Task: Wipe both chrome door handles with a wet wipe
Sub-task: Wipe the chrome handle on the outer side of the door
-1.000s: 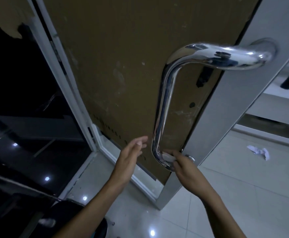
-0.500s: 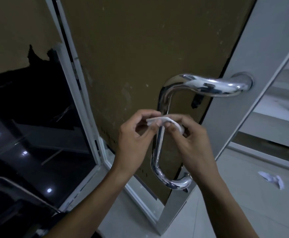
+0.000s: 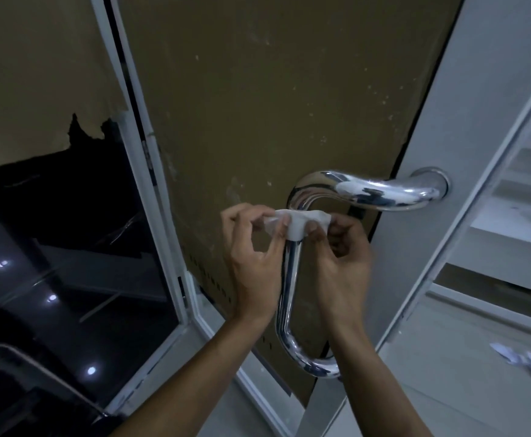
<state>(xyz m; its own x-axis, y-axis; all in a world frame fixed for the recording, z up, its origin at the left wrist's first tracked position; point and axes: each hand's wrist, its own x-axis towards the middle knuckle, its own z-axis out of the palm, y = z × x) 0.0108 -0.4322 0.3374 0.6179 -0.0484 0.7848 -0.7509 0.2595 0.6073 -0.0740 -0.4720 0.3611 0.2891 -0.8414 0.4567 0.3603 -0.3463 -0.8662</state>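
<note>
Wipe: small white wet wipe (image 3: 292, 225) draped over the curved chrome door handle (image 3: 289, 279), just below its upper bend.
Left hand (image 3: 251, 263): pinches the wipe's left end.
Right hand (image 3: 343, 266): pinches its right end (fingers curled).
Floor: crumpled white paper (image 3: 519, 361).

Both hands raised wipe (image 3: 292, 223) up handle (image 3: 289, 272)

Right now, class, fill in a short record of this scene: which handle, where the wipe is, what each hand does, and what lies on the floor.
handle: chrome door handle, curved bar on the brown door
wipe: white wet wipe draped against the bar's upper part
left hand: left hand pinches the wipe's left end
right hand: right hand pinches its right end
floor: crumpled white paper on the tiles at right
</note>
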